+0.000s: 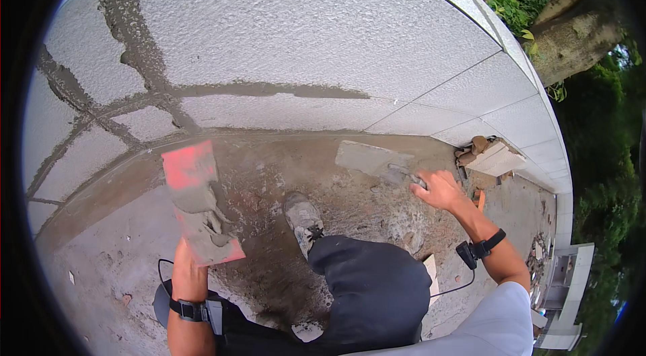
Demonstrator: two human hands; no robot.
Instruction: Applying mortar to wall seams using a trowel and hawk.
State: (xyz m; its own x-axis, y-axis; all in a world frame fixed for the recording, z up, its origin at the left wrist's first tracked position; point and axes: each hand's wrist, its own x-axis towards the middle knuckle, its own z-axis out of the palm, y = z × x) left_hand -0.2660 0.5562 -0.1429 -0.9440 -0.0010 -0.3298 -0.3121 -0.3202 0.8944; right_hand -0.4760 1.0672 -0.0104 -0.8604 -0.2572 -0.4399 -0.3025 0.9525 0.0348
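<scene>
My right hand (441, 189) is wrapped round the handle of a flat steel plastering trowel (370, 158). Its long grey blade, smeared with mortar, is held out in front of the wall's foot. On the left, my left hand (188, 267) holds up a red mortar board (190, 162); the board hides the fingers. A lump of wet grey mortar (202, 211) covers the board's middle and near part. Ahead stands a wall of rough pale panels (303, 26), its joints on the left filled with dark mortar (131, 19).
Broken slabs and rubble (494, 156) lie against the wall on the right. My shoe (303, 216) stands on muddy, mortar-stained ground (269, 161) between both hands. Beyond the wall's top edge are a tree trunk (572, 43) and foliage. Narrow bare joints run between the right-hand panels.
</scene>
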